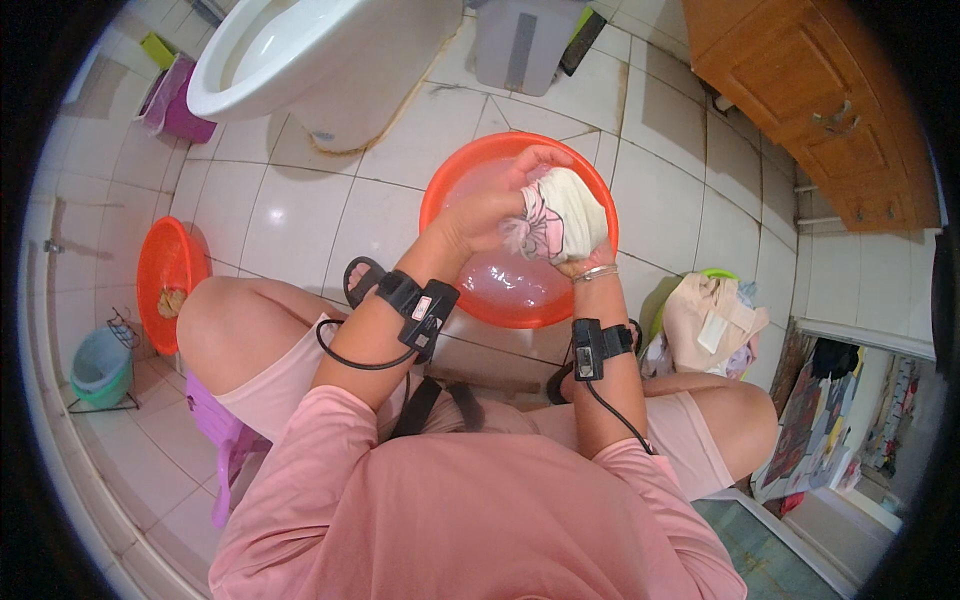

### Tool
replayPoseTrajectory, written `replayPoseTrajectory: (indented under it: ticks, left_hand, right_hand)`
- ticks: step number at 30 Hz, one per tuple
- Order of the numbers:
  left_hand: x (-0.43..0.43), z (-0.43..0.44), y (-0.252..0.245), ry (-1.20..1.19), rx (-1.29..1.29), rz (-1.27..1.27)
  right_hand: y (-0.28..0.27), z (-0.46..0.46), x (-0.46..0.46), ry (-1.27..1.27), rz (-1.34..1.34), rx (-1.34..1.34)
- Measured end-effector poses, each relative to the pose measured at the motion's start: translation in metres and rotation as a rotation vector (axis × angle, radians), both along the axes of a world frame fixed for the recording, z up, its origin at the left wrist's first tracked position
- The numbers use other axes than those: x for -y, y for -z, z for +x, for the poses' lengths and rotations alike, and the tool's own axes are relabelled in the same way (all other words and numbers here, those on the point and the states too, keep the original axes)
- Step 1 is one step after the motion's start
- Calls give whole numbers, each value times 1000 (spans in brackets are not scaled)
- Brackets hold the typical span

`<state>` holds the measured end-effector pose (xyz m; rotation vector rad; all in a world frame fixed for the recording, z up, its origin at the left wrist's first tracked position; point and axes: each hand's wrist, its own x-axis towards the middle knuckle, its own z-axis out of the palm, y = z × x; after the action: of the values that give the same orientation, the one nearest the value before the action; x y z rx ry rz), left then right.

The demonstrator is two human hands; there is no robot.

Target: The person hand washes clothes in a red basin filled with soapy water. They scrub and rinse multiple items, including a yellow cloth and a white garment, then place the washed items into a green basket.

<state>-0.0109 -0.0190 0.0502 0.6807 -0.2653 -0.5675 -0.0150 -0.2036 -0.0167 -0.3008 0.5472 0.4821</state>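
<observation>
A wet cream cloth garment (581,214) with a pink print is held above the orange plastic basin (609,187). My left hand (491,206) grips a bunched part of it from the left, thumb and fingers partly in sight. The cloth is spread over my right hand (583,264), whose fingers it hides; only the lower palm and the wrist, with a silver bangle (595,273), show below it. Cloudy, soapy water (517,281) fills the lower part of the basin, which stands on the floor before me.
A white toilet (330,67) and a grey bin (525,45) stand beyond the basin. To the right are a green tub with laundry (697,322) and a wooden cabinet (802,97). Another orange basin (161,262) leans at left, near a purple plastic stool (217,420). Tiles (285,225) cover the floor.
</observation>
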Motion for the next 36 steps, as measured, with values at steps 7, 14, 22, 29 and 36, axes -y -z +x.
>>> replayPoseTrajectory:
  ticks: [7,14,22,29,36]
  left_hand:
    - [-23,28,29,-342,-115,240]
    - [-4,2,86,-232,-253,-67]
    - [-3,17,64,-372,-194,23]
    - [4,33,46,-181,-115,682]
    - [30,43,73,-53,631,1619]
  right_hand:
    - [-16,-7,10,-377,-44,292]
    - [-35,-26,-27,-231,-82,325]
    - [-35,-39,-44,-193,-18,-14]
    - [-26,-37,-25,-508,-475,520]
    - [20,-30,-36,-623,-1188,873]
